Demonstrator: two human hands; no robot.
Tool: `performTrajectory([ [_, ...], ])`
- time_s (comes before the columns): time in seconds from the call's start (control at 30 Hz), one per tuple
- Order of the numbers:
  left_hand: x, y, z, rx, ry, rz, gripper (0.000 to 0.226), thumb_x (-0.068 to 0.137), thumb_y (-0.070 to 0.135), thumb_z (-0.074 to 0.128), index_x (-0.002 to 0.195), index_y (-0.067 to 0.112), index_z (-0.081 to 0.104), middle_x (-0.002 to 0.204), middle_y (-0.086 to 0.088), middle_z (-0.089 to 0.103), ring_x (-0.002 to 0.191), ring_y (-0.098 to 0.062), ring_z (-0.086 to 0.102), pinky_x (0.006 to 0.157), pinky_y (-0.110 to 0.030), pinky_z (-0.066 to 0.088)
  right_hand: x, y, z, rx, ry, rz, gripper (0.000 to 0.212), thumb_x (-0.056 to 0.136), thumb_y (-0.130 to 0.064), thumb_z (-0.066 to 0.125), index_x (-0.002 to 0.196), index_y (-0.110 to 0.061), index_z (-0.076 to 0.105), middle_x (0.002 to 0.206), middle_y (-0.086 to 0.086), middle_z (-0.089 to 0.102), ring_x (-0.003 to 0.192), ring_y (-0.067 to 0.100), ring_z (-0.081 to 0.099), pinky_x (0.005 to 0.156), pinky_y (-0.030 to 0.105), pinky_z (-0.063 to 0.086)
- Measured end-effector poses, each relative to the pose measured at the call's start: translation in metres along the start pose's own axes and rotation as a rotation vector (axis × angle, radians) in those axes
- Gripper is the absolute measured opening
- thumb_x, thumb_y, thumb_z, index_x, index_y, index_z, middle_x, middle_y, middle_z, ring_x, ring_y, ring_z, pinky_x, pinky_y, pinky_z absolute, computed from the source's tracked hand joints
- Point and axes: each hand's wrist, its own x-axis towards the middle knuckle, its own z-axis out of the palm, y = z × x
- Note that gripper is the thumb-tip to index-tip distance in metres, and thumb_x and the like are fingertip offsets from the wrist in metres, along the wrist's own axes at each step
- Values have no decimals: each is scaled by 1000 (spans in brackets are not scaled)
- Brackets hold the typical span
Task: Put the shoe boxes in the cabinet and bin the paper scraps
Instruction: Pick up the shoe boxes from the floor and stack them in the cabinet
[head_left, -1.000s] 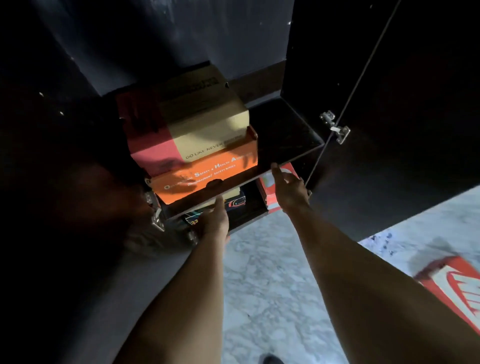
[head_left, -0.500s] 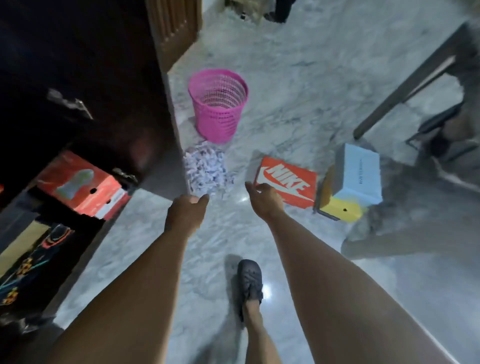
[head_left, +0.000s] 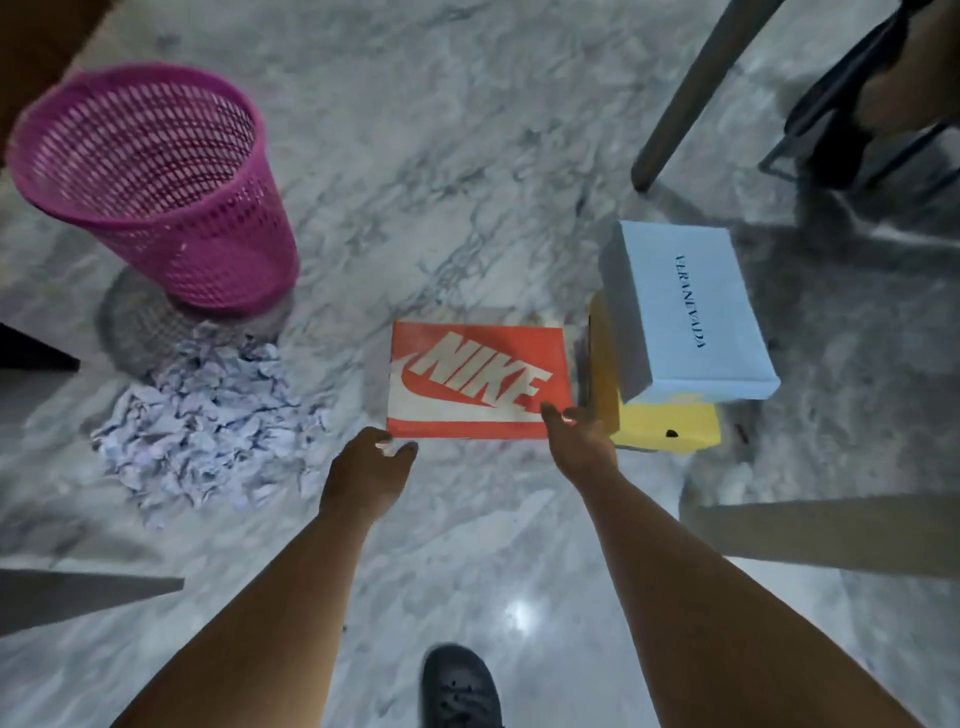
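Note:
An orange shoe box (head_left: 475, 379) with a white logo lies flat on the marble floor. My left hand (head_left: 366, 475) is open just below its near left corner, not touching it. My right hand (head_left: 579, 441) is open at its near right corner, fingertips over the edge. To the right, a light blue shoe box (head_left: 685, 312) rests on a yellow shoe box (head_left: 665, 426). A heap of crumpled white paper scraps (head_left: 208, 421) lies at the left, in front of a pink mesh bin (head_left: 150, 182). The cabinet is out of view.
A slanted table or chair leg (head_left: 691, 93) stands at the upper right, with dark furniture (head_left: 862, 119) behind it. A pale beam (head_left: 831, 530) crosses the floor at the right. My dark shoe (head_left: 460, 686) is at the bottom centre.
My view swung from the dark cabinet shelves down to the floor. Both hands left the cabinet and have come down to the near edge of the orange shoe box, fingers spread.

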Motion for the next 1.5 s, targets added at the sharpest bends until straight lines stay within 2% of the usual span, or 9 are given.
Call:
performTrajectory([
  [0.27,149,-13,79,-178,86,-141,82,86,47,71,153,14,35,152,-13,46,137,-35,47,110,-44,42,149,56,61,109,15,124,76,90,-60,59,151,-20,38,140,5,59,127,38,59,106,51,49],
  [0.4,180,-42,108,-255,86,-83,48,80,43,78,120,22,63,112,1,70,109,-27,67,95,-42,55,210,114,94,174,16,68,79,74,-81,54,141,-40,45,130,-8,67,116,28,68,97,54,57],
  [0.53,183,-62,110,-332,134,-88,64,71,59,77,122,24,63,114,2,73,102,-22,70,91,-45,59,191,121,93,161,4,43,66,83,-66,58,139,-34,53,128,-3,69,112,28,69,98,54,57],
  [0.7,134,-71,92,-321,130,-115,61,79,47,81,127,18,57,117,-1,69,106,-24,67,94,-44,57,121,114,73,178,-39,95,58,96,-53,63,145,-24,51,132,2,67,116,30,67,102,50,56],
  [0.87,54,-72,49,-345,137,-112,61,81,45,80,131,19,56,117,4,68,104,-20,66,96,-42,56,28,106,51,241,15,61,55,96,-52,65,142,-24,53,129,0,65,112,24,65,102,48,55],
  [1.07,-120,-112,-18,-495,247,-204,55,90,33,74,136,14,51,130,-10,64,117,-32,62,97,-42,54,-116,123,36,161,46,-28,48,88,-53,69,127,-27,61,121,5,71,111,28,69,100,50,56],
  [1.23,-300,-195,-82,-586,428,-271,55,93,42,67,139,19,48,133,-5,62,115,-29,63,97,-46,55,-284,117,42,-6,-14,-177,60,80,-59,56,125,-20,63,114,14,70,105,36,67,90,42,54],
  [1.33,-394,-241,-118,-613,552,-314,50,94,38,66,136,16,51,129,-7,64,113,-30,65,89,-37,56,-373,109,53,-50,-87,-243,55,85,-54,58,127,-18,63,116,16,69,104,36,67,87,36,49],
  [1.5,-519,-311,-207,-739,843,-362,42,93,35,69,130,19,58,119,-2,70,108,-25,66,83,-32,50,-484,78,100,-65,-245,-406,66,73,-68,54,125,-27,60,107,11,72,97,34,71,88,48,58],
])
